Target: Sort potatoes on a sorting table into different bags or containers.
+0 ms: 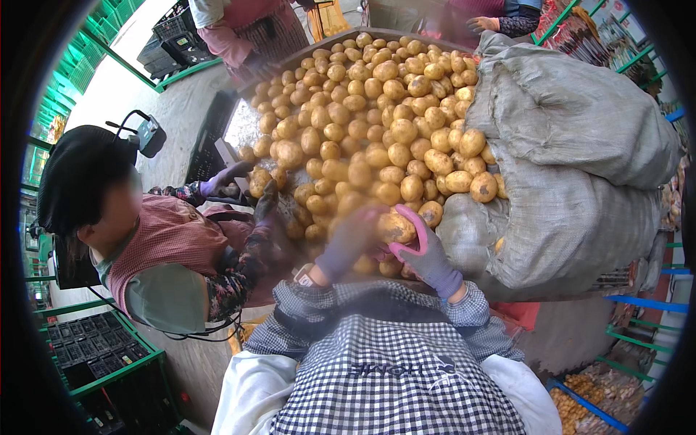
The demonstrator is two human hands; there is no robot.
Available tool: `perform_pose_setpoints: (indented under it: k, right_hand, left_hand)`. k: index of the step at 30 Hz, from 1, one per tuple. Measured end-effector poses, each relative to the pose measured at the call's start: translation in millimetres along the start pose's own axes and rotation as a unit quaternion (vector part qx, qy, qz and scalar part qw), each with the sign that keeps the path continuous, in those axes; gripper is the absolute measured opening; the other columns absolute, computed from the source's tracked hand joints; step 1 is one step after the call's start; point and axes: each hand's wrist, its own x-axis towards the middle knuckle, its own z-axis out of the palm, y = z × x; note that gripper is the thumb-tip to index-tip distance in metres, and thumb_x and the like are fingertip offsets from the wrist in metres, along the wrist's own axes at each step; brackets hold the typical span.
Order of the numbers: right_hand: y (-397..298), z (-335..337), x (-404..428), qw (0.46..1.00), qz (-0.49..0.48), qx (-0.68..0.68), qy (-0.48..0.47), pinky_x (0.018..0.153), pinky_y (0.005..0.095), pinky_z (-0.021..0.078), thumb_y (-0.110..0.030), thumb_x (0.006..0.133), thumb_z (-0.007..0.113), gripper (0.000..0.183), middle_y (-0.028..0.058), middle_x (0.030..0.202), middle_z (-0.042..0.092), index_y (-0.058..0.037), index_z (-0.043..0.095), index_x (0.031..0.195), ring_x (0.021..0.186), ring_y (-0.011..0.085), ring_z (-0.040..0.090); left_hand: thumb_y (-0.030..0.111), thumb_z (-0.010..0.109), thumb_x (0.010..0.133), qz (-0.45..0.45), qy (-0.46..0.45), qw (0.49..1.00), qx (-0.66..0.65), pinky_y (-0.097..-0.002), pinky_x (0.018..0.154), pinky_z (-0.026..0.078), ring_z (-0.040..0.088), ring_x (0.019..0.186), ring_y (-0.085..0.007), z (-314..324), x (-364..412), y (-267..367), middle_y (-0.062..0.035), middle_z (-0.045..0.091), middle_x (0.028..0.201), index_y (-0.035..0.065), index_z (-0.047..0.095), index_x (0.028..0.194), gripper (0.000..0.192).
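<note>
A large potato with a dark patch [395,228] is gripped by my right hand [430,255], which wears a grey glove with pink fingertips. Close beside it on the left is my left hand [350,239], gloved the same way and blurred; whether it touches the potato I cannot tell. Both hands are over the near edge of a wide heap of potatoes [359,119] on a metal-edged table. Just right of my right hand, another potato with a dark mark [430,213] lies in the heap.
Grey woven sacks [576,119] lie on the table's right, potatoes at one's mouth. A co-worker [163,234] at the left handles potatoes with gloved hands; two more people stand across the table. A black plastic crate [212,136] is beside the left edge. Stacked black crates [98,348] stand lower left.
</note>
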Motion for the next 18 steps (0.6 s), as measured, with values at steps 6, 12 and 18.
perform_pose_setpoints:
  k: [6,12,18]
  right_hand:
    - [12,-4,6,0.992,0.034,0.123,0.017,0.078,0.0242,0.0583,-0.004,0.092,0.068,0.061,0.0061,0.130,0.055,-0.0066,0.042,0.147,0.099,0.0100,0.063]
    - [7,-6,5,0.979,0.089,0.184,-0.006,0.071,0.0239,0.0587,-0.016,0.095,0.067,0.060,0.0052,0.113,0.063,-0.0088,0.040,0.148,0.092,0.0114,0.066]
    - [14,1,7,0.980,0.082,0.177,0.035,0.057,0.0224,0.0523,-0.019,0.091,0.066,0.051,0.0059,0.096,0.064,-0.0119,0.050,0.139,0.068,0.0098,0.061]
  left_hand:
    - [0.042,0.050,0.105,-0.089,-0.027,0.972,-0.215,-0.0349,0.074,0.063,0.073,0.082,-0.0232,0,1,9,-0.0114,0.067,0.107,0.0060,0.047,0.145,0.054]
    - [0.041,0.053,0.104,-0.109,-0.031,0.964,-0.242,-0.0381,0.078,0.064,0.074,0.085,-0.0273,0,0,10,-0.0154,0.065,0.116,0.0056,0.045,0.146,0.055]
    - [0.041,0.055,0.103,-0.113,-0.049,0.944,-0.307,-0.0383,0.078,0.064,0.074,0.086,-0.0281,4,-3,10,-0.0162,0.065,0.118,0.0045,0.043,0.147,0.058]
